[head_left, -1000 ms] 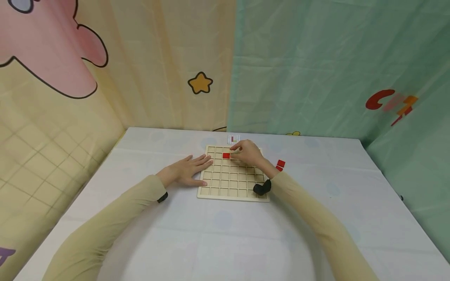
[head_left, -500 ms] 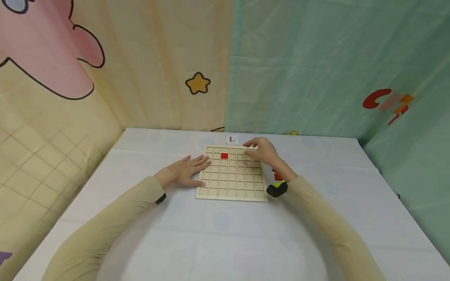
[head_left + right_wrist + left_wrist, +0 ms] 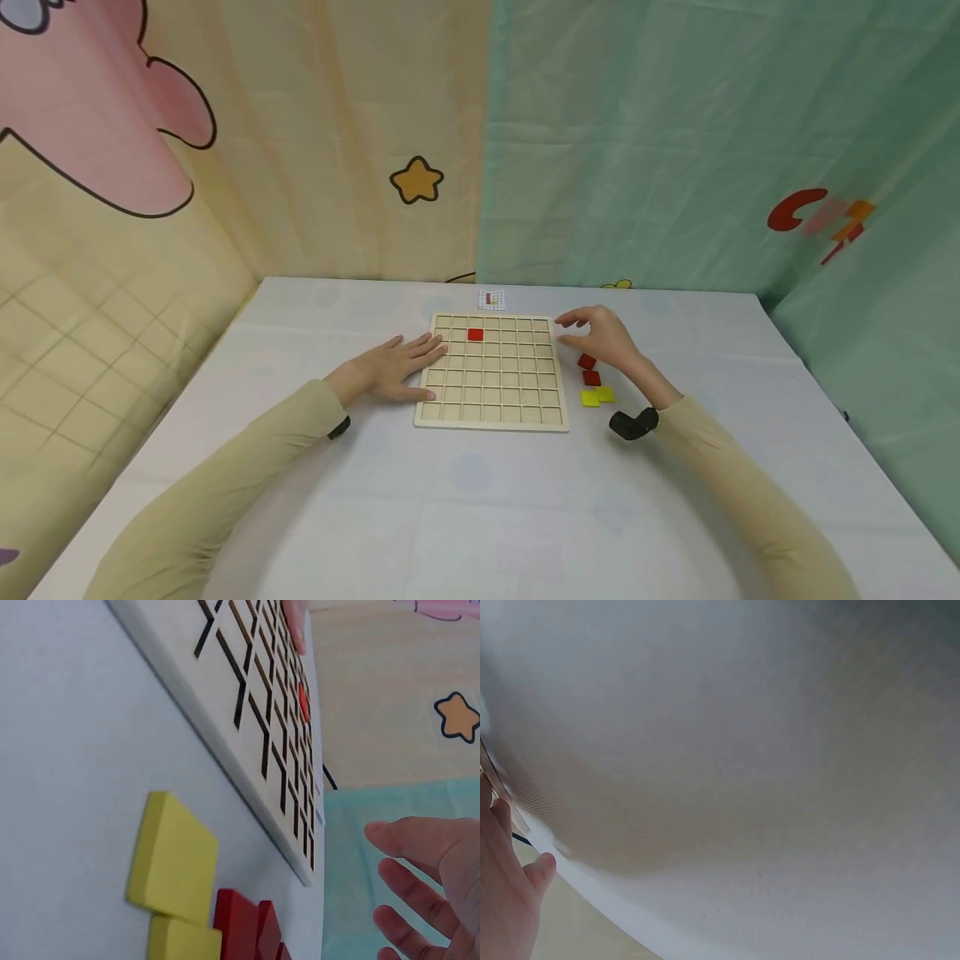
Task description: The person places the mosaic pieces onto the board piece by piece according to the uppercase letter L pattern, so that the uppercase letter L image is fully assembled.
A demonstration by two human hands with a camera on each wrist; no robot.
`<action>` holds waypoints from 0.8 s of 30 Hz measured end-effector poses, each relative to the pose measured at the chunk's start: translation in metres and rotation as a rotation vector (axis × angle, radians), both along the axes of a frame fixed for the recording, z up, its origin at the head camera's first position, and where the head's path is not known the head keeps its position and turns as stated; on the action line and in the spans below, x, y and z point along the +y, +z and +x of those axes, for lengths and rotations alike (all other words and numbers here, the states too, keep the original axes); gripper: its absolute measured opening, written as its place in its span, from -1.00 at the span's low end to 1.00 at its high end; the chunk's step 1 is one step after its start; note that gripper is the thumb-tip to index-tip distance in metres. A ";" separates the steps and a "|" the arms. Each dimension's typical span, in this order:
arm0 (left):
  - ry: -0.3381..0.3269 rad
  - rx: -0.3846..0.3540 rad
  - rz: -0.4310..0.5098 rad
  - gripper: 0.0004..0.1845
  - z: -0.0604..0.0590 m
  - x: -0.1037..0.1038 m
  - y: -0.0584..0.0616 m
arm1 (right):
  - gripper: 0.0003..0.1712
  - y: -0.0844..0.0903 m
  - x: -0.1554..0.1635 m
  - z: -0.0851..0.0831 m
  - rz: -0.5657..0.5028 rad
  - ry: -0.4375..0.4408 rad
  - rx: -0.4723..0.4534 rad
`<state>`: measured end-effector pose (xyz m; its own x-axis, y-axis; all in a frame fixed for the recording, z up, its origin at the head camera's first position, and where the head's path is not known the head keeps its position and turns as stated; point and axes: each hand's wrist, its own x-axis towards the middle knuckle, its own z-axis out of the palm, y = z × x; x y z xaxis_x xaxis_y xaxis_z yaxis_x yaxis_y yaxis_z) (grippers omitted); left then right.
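A pale wooden grid board (image 3: 491, 428) lies flat on the white table, one red square tile (image 3: 476, 335) set in a cell of its upper part. My left hand (image 3: 392, 367) rests on the board's left edge, fingers spread and straight; the left wrist view catches only part of this hand (image 3: 506, 900). Off the board's right edge, my right hand (image 3: 600, 333) hovers with thumb and fingers apart, holding nothing. Below it on the table are loose red tiles (image 3: 592, 378) and two yellow tiles (image 3: 590, 398), seen closer in the right wrist view (image 3: 176, 855).
Behind the board lies a small card (image 3: 492, 300) printed with a grid and coloured squares. Patterned curtains (image 3: 637, 150) hang past the table's back edge and at both sides. A black wrist camera (image 3: 633, 424) sits under the right forearm.
My right hand has moved right from the red tile in the grid to beyond the board's right edge, uncovering the loose red and yellow tiles. My left hand has stayed on the board.
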<state>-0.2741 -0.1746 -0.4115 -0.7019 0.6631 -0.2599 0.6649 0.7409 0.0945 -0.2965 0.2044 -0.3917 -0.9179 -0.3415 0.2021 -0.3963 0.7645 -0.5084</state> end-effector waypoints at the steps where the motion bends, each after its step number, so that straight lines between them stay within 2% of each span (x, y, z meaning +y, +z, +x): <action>1: 0.000 0.002 0.000 -0.05 0.000 0.000 0.000 | -0.64 -0.001 0.004 0.002 0.008 0.002 -0.003; 6: -0.001 0.014 -0.004 -0.06 -0.001 0.000 -0.002 | -0.63 -0.008 0.023 0.011 0.019 -0.006 -0.047; 14: -0.003 0.001 -0.002 -0.07 0.002 0.001 0.001 | -0.61 -0.018 0.052 0.022 -0.013 -0.011 -0.149; 24: -0.007 0.002 -0.004 -0.07 0.001 0.001 0.000 | -0.74 -0.026 0.065 0.034 -0.018 0.047 -0.154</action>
